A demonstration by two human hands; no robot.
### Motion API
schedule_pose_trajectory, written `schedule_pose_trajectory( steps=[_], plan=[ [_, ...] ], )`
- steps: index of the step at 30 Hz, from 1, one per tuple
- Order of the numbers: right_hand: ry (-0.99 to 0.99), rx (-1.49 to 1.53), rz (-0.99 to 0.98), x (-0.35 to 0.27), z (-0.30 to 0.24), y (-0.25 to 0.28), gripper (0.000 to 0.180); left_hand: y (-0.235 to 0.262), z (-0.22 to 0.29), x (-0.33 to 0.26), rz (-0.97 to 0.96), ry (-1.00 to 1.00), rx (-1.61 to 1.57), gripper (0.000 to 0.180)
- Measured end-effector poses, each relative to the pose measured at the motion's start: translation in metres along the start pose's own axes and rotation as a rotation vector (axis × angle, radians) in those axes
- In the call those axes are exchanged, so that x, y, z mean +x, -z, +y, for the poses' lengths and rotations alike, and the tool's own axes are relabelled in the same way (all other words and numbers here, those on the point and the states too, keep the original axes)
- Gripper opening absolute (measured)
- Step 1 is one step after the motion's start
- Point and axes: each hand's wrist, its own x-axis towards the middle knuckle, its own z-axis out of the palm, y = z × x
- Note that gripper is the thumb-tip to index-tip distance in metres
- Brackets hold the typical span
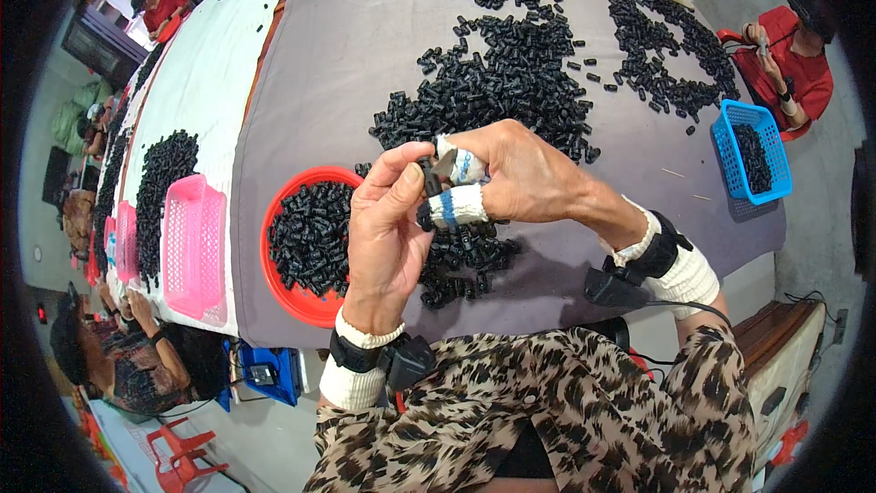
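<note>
We pinch a small black plastic piece [430, 174] between our left hand [385, 219] and right hand [511, 173], whose taped fingers [459, 205] close on it. It sits above the red basket [301, 301] of black pieces [306, 237] on the grey table [347, 46].

Leopard-print sleeves, white wristbands, black wrist devices, 2 taped fingers [456, 207].

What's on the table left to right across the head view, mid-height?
Heap of small black plastic pieces on white cloth → pink plastic mesh basket → round red plastic tray of black pieces → left hand → right hand → blue plastic mesh basket.
</note>
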Motion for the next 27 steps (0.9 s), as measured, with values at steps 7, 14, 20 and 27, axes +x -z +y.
schedule_pose_trajectory(
  steps=[7,14,20,27],
  plan=[
    [-0.086,-0.015,0.086,0.0,-0.002,0.0,0.029,-0.002,0.0,0.001,0.019,0.023,-0.003,0.024],
    [-0.044,-0.038,0.117,-0.001,0.001,-0.002,0.029,-0.009,0.001,0.004,0.115,0.049,0.082,0.019],
    [-0.068,0.008,0.125,-0.001,0.005,-0.002,0.028,-0.01,0.0,0.003,0.125,0.056,0.053,0.02],
    [-0.083,0.006,0.117,0.001,0.006,-0.005,0.026,0.002,0.002,0.003,0.081,0.035,0.123,0.022]
  ],
)
